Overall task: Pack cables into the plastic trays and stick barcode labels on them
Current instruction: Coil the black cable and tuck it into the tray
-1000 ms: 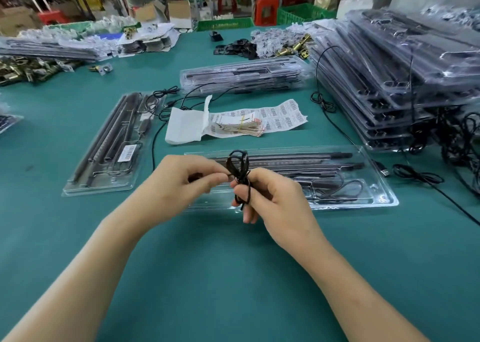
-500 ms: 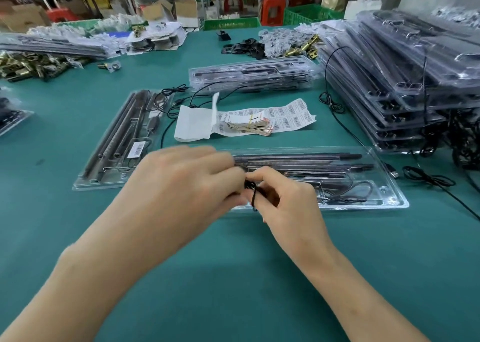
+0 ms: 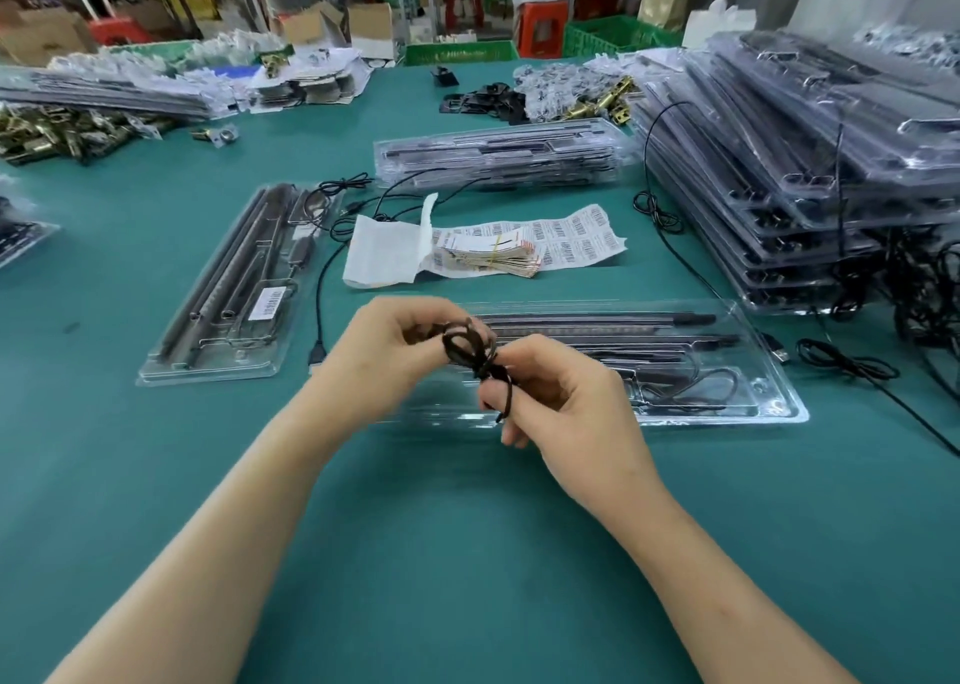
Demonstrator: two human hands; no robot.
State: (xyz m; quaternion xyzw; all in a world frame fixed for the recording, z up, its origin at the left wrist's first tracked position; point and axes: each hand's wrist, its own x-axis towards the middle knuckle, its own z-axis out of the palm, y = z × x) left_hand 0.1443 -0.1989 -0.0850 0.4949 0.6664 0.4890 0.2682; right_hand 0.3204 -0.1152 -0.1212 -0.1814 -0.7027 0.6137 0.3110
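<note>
The left hand [image 3: 384, 356] and right hand [image 3: 566, 403], grips pinching a coiled black cable [image 3: 466, 347], hover over the near edge of the clear plastic tray [image 3: 774, 407]; digits on the white barcode sheet [image 3: 576, 234] are illegible; bare green surface [image 3: 467, 553] lies nearer

Barcode sheet [image 3: 571, 236], tray label [image 3: 267, 303]: print unreadable.

Bright, even overhead light with soft shadows; wide-angle bending at the edges, background slightly blurred.
</note>
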